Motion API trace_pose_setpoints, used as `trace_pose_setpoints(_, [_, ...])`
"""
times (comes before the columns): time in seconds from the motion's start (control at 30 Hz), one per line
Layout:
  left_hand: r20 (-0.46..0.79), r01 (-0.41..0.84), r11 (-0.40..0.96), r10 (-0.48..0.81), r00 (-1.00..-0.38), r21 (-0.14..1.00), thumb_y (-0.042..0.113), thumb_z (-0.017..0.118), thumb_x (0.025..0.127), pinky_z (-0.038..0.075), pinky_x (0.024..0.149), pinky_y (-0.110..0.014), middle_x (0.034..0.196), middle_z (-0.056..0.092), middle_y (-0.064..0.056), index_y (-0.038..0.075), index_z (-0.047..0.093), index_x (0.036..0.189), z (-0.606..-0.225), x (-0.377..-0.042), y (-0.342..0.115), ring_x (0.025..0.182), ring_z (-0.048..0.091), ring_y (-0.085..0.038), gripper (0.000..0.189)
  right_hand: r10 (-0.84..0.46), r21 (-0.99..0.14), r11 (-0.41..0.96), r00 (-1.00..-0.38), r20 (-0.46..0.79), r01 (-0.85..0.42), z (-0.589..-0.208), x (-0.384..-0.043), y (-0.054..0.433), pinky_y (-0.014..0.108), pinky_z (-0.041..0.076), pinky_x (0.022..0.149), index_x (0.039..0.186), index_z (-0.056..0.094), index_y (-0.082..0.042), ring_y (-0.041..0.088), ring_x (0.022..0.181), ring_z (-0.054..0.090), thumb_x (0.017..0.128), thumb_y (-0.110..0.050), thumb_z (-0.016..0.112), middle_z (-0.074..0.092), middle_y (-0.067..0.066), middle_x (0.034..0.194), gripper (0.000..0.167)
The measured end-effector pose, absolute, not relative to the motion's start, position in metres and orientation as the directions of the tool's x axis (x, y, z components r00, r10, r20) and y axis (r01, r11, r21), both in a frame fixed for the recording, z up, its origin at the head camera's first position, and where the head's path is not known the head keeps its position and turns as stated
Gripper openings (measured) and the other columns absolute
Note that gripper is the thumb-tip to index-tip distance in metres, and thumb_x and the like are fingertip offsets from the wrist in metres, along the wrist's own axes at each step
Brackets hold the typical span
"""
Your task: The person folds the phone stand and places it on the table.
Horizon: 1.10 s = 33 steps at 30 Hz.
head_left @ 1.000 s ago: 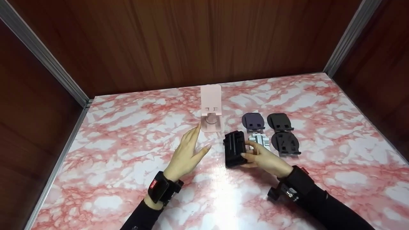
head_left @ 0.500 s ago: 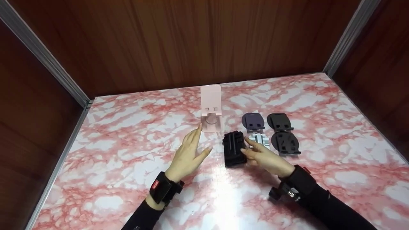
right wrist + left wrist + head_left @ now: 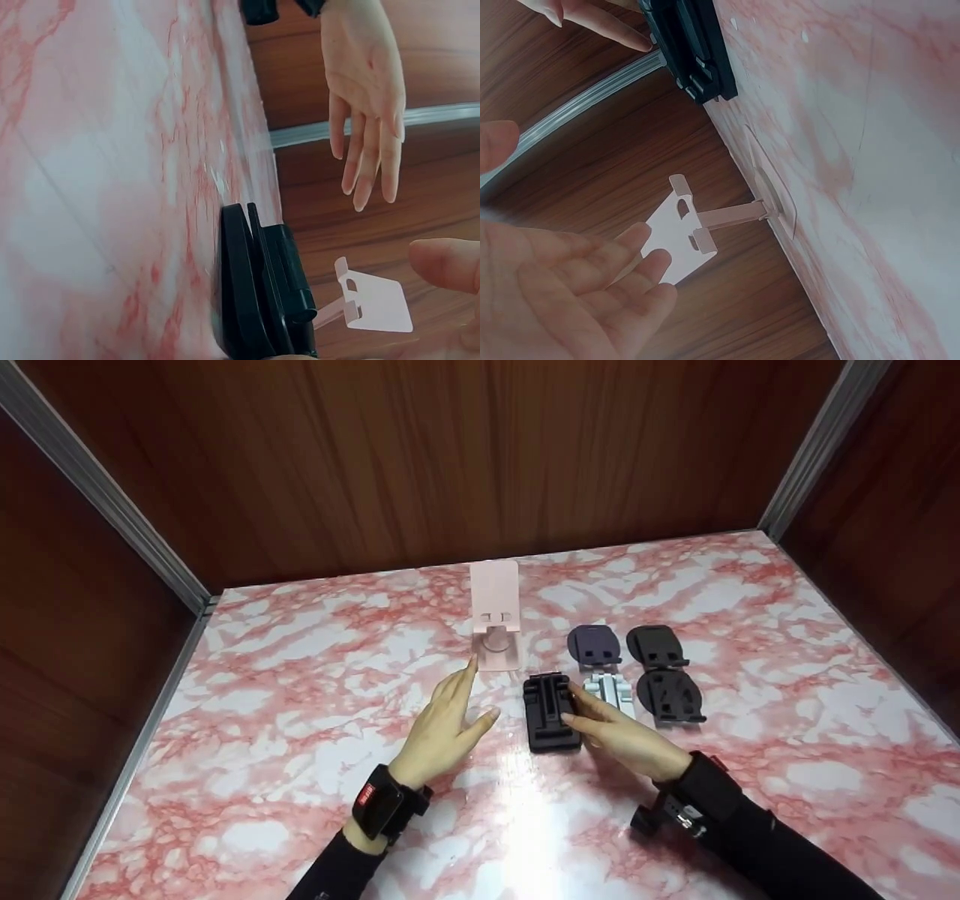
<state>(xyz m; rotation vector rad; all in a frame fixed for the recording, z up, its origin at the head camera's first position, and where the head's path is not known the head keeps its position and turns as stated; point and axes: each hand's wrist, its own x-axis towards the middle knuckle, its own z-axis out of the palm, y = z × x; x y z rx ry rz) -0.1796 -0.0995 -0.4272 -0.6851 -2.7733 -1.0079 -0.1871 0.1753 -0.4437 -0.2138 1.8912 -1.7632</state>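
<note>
A black folded phone stand [image 3: 550, 716] lies flat on the table in the head view. My right hand [image 3: 619, 735] is at its right edge, fingers nearly straight and touching or very close to the side; some of them are hidden. In the right wrist view the black stand's thick base [image 3: 244, 292] rests on the tabletop, with the thumb [image 3: 446, 262] held apart. A pink phone stand [image 3: 495, 592] stands unfolded behind. My left hand [image 3: 435, 727] hovers in front of it with fingers extended, holding nothing. The left wrist view shows the pink plate [image 3: 679, 232] past those fingertips.
Right of the black stand sit a light blue folded stand [image 3: 609, 690], a purple one [image 3: 594, 646], a dark olive one [image 3: 657, 646] and another black one [image 3: 670, 695]. A brown wood-grain panel [image 3: 450, 457] rises behind the pink marbled table [image 3: 285, 697].
The black stand, tilted in my right hand a second ago, now lies flat and straighter. My right fingers have loosened from around it. The left hand has barely moved.
</note>
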Motion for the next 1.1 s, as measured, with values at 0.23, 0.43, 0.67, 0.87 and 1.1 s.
trace_pose_setpoints(0.23, [0.238, 0.446, 0.680, 0.382, -0.893, 0.582, 0.044, 0.048, 0.100, 0.030, 0.109, -0.054, 0.151, 0.031, -0.023, 0.001, 0.016, 0.154, -0.427, -0.179, -0.099, 0.140, 0.027, -0.035, 0.076, -0.455, -0.960, 0.146, -0.846, -0.279, 0.238, -0.443, -0.188, 0.173, 0.052, 0.004, 0.116, 0.157, 0.000, -0.012, 0.036, 0.145, -0.004, 0.101, -0.026, 0.054, -0.014, 0.017, 0.159, 0.079])
trace_pose_setpoints(0.43, [0.234, 0.446, 0.683, 0.385, -0.893, 0.579, 0.043, 0.049, 0.100, 0.030, 0.109, -0.055, 0.151, 0.031, -0.023, 0.000, 0.018, 0.154, -0.428, -0.180, -0.099, 0.139, 0.027, -0.037, 0.075, -0.481, -0.965, 0.105, -0.837, -0.262, 0.241, -0.445, -0.190, 0.170, 0.051, 0.002, 0.116, 0.156, -0.008, -0.019, 0.031, 0.144, -0.012, 0.101, -0.024, 0.053, -0.020, 0.013, 0.158, 0.082])
trace_pose_setpoints(0.67, [0.225, 0.440, 0.686, 0.384, -0.896, 0.580, 0.039, 0.051, 0.100, 0.029, 0.110, -0.053, 0.151, 0.031, -0.023, 0.001, 0.017, 0.154, -0.429, -0.180, -0.099, 0.139, 0.027, -0.036, 0.075, -0.498, -0.966, 0.091, -0.829, -0.255, 0.243, -0.446, -0.189, 0.167, 0.050, -0.001, 0.116, 0.153, -0.018, -0.025, 0.027, 0.143, -0.019, 0.100, -0.024, 0.055, -0.026, 0.010, 0.156, 0.090])
trace_pose_setpoints(0.87, [0.222, 0.436, 0.691, 0.380, -0.898, 0.576, 0.037, 0.053, 0.099, 0.031, 0.109, -0.054, 0.150, 0.032, -0.023, 0.000, 0.018, 0.154, -0.429, -0.180, -0.100, 0.139, 0.027, -0.036, 0.074, -0.517, -0.973, 0.170, -0.827, -0.222, 0.154, -0.439, -0.186, 0.168, 0.051, -0.002, 0.116, 0.154, -0.015, -0.024, 0.024, 0.143, -0.018, 0.099, -0.029, 0.058, -0.025, 0.004, 0.158, 0.092])
trace_pose_setpoints(1.1, [0.226, 0.435, 0.694, 0.376, -0.899, 0.574, 0.036, 0.053, 0.100, 0.032, 0.108, -0.055, 0.150, 0.032, -0.023, 0.000, 0.019, 0.153, -0.428, -0.182, -0.101, 0.140, 0.026, -0.036, 0.073, -0.543, -0.916, 0.381, -0.832, -0.113, -0.125, -0.425, -0.184, 0.171, 0.059, -0.003, 0.114, 0.157, -0.003, -0.026, 0.029, 0.145, -0.014, 0.097, -0.037, 0.059, -0.014, 0.008, 0.160, 0.087])
